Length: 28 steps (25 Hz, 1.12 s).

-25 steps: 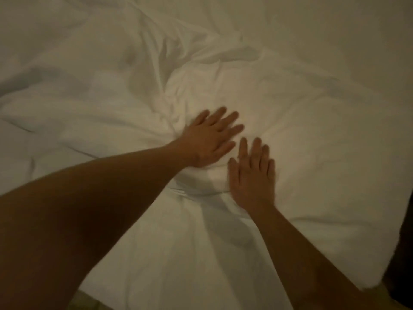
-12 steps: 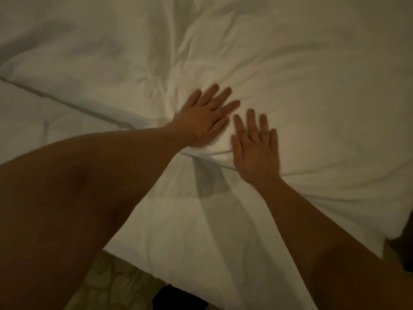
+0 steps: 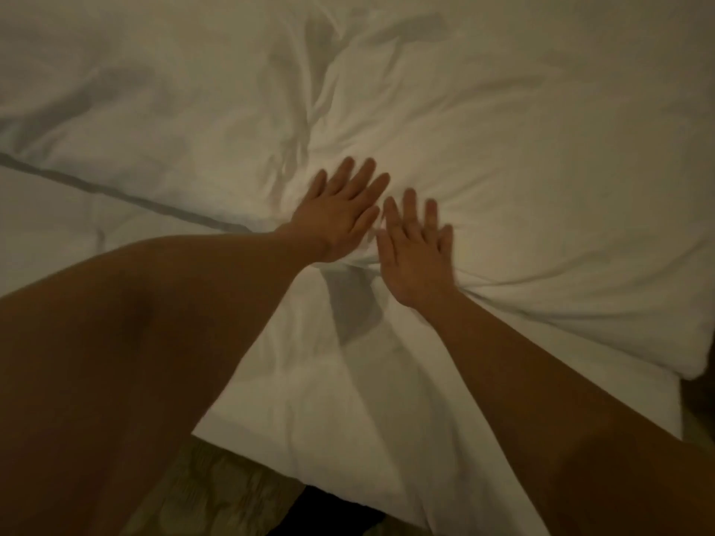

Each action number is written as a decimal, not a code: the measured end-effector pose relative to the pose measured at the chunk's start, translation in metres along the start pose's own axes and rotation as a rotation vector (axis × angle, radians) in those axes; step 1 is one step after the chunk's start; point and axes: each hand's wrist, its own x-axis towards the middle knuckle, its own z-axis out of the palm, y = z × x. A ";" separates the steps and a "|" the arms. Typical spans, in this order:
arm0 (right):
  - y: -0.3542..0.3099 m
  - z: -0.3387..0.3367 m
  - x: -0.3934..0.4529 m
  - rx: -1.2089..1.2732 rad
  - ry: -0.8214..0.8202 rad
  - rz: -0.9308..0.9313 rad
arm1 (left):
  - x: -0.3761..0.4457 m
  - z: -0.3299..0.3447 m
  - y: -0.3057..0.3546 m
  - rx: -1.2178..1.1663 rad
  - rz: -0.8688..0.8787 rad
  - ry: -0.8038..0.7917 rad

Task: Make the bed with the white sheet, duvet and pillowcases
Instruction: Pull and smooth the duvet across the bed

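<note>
The duvet [image 3: 503, 148] is spread over the bed, thick and creased, its near edge lying across the sheet [image 3: 329, 400], which hangs over the bed's near corner. A patterned floor [image 3: 201, 493] is seen below. The smoothing step appears to be in hand. The left hand [image 3: 340, 210] and right hand [image 3: 416, 249] are laid flat, side by side, fingers straight and slightly spread, pressed on the duvet by its edge. Next, an outward sweep toward the creases beyond the fingers is likely called for.
</note>
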 end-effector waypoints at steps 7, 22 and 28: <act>0.020 0.022 -0.012 -0.127 0.060 0.186 | -0.024 0.010 -0.052 0.143 -0.122 0.064; -0.136 0.006 0.239 -0.227 0.065 -0.008 | 0.163 -0.077 -0.220 0.296 0.289 0.179; -0.133 -0.002 0.324 -0.307 0.079 0.000 | 0.233 -0.083 -0.253 0.247 0.280 0.176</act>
